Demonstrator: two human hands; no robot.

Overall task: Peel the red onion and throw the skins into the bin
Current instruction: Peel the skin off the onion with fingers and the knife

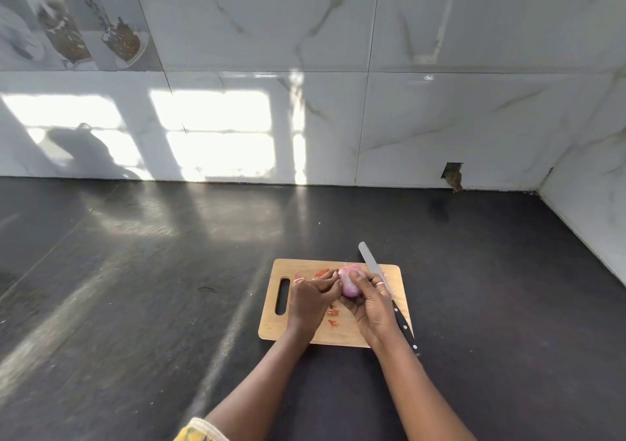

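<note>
A pale pink, mostly peeled red onion (349, 283) is held just above the wooden cutting board (342, 334). My right hand (371, 308) cups it from below and the right, thumb on top. My left hand (313, 296) touches the onion's left side with its fingertips pinched there. Small red skin scraps (332, 312) lie on the board between my hands, and another red scrap (321, 273) lies by my left fingertips. No bin is in view.
A long knife (374, 267) with a black handle (404, 327) lies along the board's right edge, blade pointing away from me. The board sits on a dark stone counter (169, 288). A marble-tiled wall runs behind and at the right.
</note>
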